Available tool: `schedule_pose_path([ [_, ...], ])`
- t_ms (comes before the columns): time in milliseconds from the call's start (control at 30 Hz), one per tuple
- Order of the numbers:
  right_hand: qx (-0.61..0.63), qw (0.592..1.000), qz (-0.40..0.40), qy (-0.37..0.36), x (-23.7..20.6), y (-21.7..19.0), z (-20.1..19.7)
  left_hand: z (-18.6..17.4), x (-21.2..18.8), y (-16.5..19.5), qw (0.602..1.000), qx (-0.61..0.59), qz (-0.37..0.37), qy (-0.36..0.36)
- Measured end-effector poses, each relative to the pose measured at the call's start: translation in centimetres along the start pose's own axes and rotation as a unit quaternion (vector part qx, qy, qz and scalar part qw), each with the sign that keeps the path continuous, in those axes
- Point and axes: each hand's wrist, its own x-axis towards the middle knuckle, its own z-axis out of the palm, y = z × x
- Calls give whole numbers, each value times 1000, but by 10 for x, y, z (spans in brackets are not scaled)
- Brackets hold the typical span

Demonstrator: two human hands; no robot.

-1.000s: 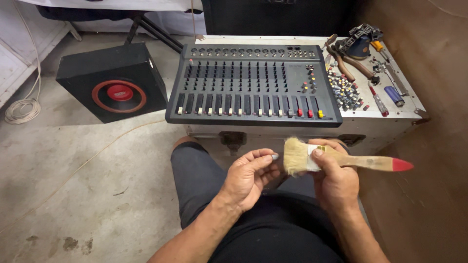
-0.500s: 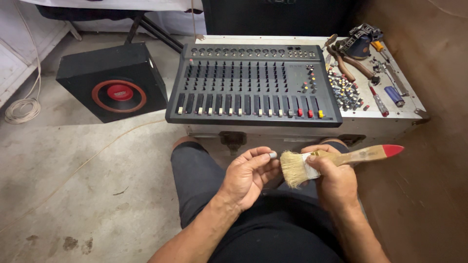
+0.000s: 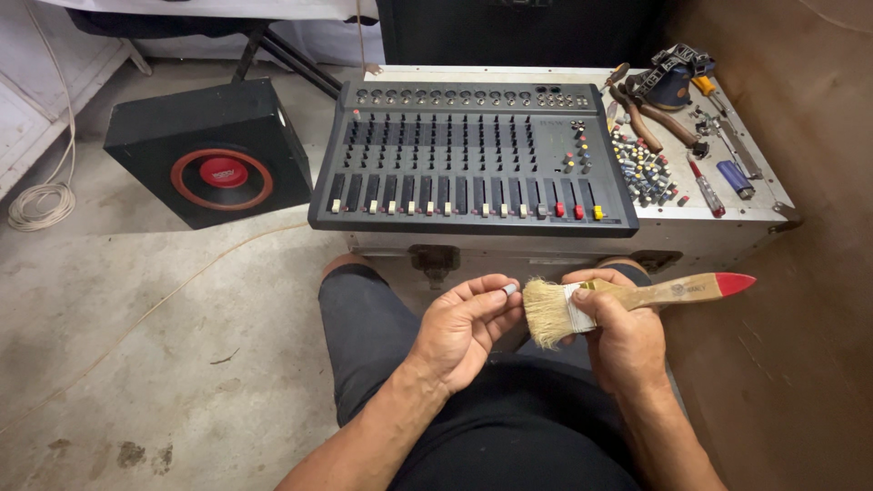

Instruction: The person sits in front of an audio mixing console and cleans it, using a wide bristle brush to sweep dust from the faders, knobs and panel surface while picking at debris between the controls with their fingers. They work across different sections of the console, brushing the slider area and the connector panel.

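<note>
Pale bristles of a wooden paintbrush (image 3: 627,302) with a red-tipped handle point at a small grey knob (image 3: 510,289); the right hand (image 3: 623,332) has its grip clenched around the brush at the ferrule, and the left hand (image 3: 468,325) pinches the knob between thumb and fingertips, just beside the bristles, above the person's lap. Beyond the knees a grey audio mixer (image 3: 473,159) lies on a metal-edged case (image 3: 691,232), with pliers (image 3: 650,123), screwdrivers and a heap of small knobs (image 3: 644,173) to its right. On the concrete floor at left stands a black speaker box (image 3: 209,150) with a red ring.
</note>
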Motion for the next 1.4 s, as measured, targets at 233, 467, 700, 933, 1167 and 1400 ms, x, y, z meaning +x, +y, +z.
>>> schedule_pose_path([
  [233, -1, 1000, -2, 7, -1, -1, 0, 1, -1, -1, 1000, -1, 0, 0],
  [467, 47, 998, -30, -7, -2, 2, 0, 0, 1, -3, 1000, 5, 4, -7],
  [700, 5, 999, 13, -33, -4, 13, 2, -3, 1, -4, 1000, 3, -15, 25],
  [933, -35, 999, -20, 9, -4, 5, 2, -9, 3, -6, 1000, 23, -2, -4],
  [1167, -48, 999, -16, 12, -5, 2, 9, -8, 2, -6, 1000, 7, -17, 5],
  [1400, -51, 999, -11, 3, 0, 4, -5, -4, 0, -3, 1000, 3, -13, -9],
])
